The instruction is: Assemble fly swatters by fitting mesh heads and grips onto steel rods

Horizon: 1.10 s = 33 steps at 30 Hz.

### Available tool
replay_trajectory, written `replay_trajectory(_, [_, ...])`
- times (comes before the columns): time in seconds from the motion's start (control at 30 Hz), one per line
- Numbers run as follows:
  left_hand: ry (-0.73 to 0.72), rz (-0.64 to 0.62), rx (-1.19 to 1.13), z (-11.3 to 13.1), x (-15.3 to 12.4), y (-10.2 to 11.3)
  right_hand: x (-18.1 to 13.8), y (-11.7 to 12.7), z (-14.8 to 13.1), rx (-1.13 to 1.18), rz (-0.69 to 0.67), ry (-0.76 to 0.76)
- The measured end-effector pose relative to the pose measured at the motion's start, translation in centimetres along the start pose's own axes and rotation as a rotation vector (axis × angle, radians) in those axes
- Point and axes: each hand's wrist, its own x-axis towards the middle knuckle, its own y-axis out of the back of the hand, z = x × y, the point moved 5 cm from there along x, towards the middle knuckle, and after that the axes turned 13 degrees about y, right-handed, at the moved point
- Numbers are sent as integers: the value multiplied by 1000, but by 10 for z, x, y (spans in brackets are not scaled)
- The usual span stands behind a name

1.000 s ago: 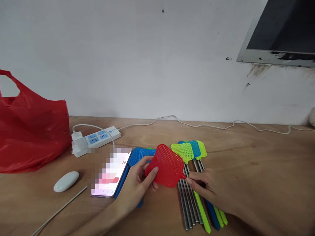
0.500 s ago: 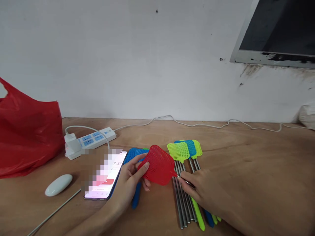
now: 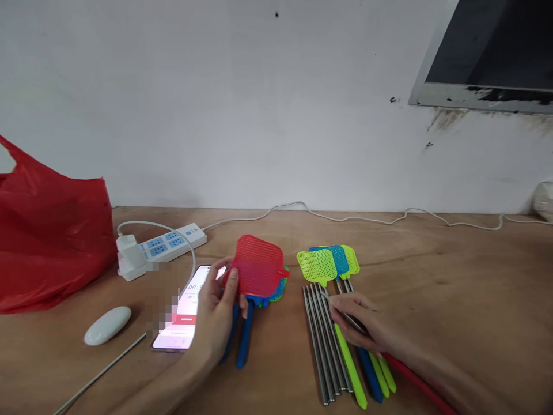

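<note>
My left hand [image 3: 218, 314] pinches a red mesh swatter head [image 3: 257, 266] and holds it lifted above a small pile of blue and green swatter heads [image 3: 273, 291] with blue handles [image 3: 244, 340]. My right hand [image 3: 360, 323] is closed on a thin metal rod [image 3: 334, 305] whose red handle [image 3: 417, 383] runs back under my forearm. The rod's tip is apart from the red head. Below the right hand lie several metal rods [image 3: 319, 340] and assembled swatters with green and blue heads [image 3: 329, 262].
A lit phone [image 3: 185, 317] lies left of my left hand on the wooden table [image 3: 453, 288]. Further left are a white oval object [image 3: 107, 324], a power strip [image 3: 162, 245] with a cable, and a red plastic bag [image 3: 47, 230]. The wall is close behind.
The red head has come off the metal rod: my left hand carried it up and to the left, while my right hand stayed low over the rods with the bare rod.
</note>
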Motion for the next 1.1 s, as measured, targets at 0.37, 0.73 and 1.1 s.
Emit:
replay_trajectory(0.37, [175,-229,270,-6,-14,-22,-1,8,-10,121,290,132])
replay_trajectory(0.73, [170,-303,257,-9,-16,-26,-7,6,3,51,208,46])
replay_trajectory(1.1, [201,-411,324,-12,-20,-28,-3,5,2,264,249,66])
